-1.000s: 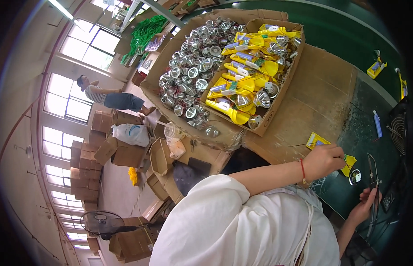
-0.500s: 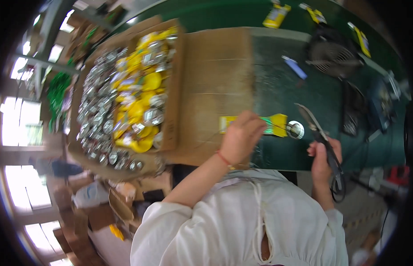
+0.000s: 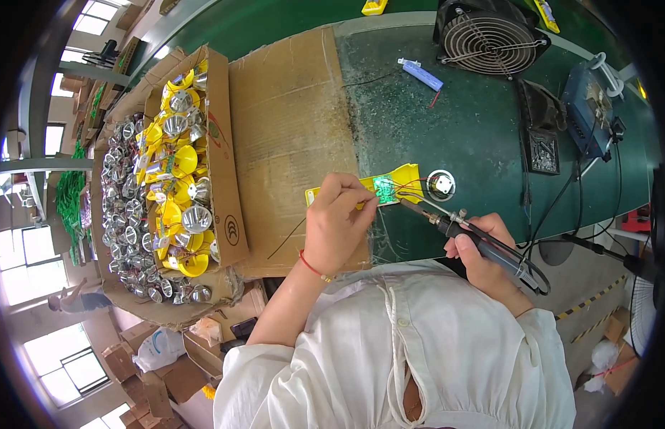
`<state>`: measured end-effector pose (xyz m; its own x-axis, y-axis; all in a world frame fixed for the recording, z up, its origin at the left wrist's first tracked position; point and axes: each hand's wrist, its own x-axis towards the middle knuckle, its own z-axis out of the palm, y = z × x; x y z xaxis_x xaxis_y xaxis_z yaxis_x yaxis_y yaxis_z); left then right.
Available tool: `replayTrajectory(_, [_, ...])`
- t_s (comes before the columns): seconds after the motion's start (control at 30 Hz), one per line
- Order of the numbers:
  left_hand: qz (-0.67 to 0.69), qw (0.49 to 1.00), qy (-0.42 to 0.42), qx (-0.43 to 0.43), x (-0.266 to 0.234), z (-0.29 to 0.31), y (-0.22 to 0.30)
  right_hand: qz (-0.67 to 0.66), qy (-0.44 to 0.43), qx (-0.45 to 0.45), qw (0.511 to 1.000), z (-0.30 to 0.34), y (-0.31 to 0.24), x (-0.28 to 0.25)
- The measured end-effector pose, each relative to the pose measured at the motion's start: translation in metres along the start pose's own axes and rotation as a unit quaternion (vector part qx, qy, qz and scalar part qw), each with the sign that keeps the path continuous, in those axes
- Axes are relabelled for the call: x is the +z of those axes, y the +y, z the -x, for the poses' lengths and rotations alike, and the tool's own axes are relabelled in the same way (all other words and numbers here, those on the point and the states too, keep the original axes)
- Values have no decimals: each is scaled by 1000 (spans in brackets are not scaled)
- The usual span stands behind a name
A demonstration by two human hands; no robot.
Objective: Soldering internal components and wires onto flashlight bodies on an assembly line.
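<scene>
Two hands at work on one yellow housing

Yellow housing (image 3: 407, 174): lies flat, its left end on the cardboard sheet (image 3: 282, 143), its flared right end on the green table (image 3: 461, 129). Green circuit board (image 3: 384, 190) sits on it, near the flared end.

Left hand (image 3: 339, 214): over the middle of the housing, thumb and fingers bent close together at the board's left edge — cannot tell whether they pinch anything.

Right hand (image 3: 486, 247): closed around the handle of a soldering iron (image 3: 509, 263), to the near right of the housing; the tip points at the board's right side — contact cannot be confirmed.

Round reflector (image 3: 441, 185): just right of the housing, thin wires running between them. Blue cell (image 3: 422, 74): beyond the housing, well apart. Open carton (image 3: 227, 179), filled with yellow and silver parts: left of the housing.
</scene>
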<state>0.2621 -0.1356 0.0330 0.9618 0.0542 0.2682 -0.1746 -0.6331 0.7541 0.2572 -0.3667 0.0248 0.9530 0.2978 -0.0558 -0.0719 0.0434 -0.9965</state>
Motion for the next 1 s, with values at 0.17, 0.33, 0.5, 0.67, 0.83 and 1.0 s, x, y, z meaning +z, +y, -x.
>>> replayTrajectory(0.17, [-3,999,-17,-33,-1,-2,5,-21,16,45,999,-5,-4,9])
replayTrajectory(0.33, [-2,998,-16,-56,0,-3,7,-30,24,65,997,-6,-3,13])
replayTrajectory(0.5, [-1,998,-2,-66,2,-3,8,-35,34,50,998,-9,-1,20])
replayTrajectory(0.67, [-7,998,2,-61,3,-3,7,-31,44,26,998,-11,-1,24])
replayTrajectory(0.83, [-6,998,10,-62,4,-2,7,-62,41,32,997,-6,1,16])
replayTrajectory(1.0, [-8,998,10,-65,6,-4,9,-52,73,-5,996,-5,-2,13])
